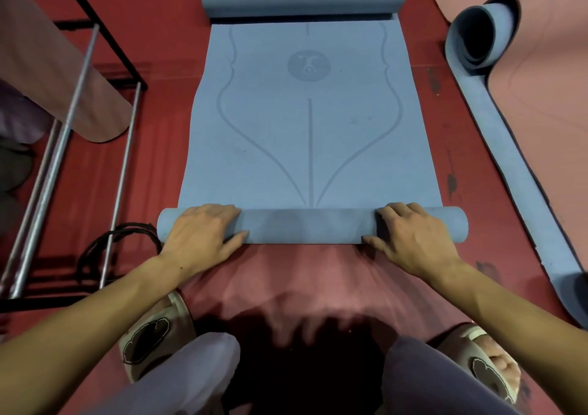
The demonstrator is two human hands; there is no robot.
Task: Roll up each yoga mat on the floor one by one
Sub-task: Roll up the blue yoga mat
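While the blue yoga mat (310, 121) lies on the red floor (165, 172), left hand (200, 234) and right hand (413, 239) curl over its rolled near end (308, 225), gripping it.

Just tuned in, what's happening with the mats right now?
A person crouches at the near end of a blue yoga mat laid flat on the red floor. The left hand and right hand each curl over the small roll started at that end. The far end curls up on itself too. To the right, a pink mat lies over another blue one, partly rolled.
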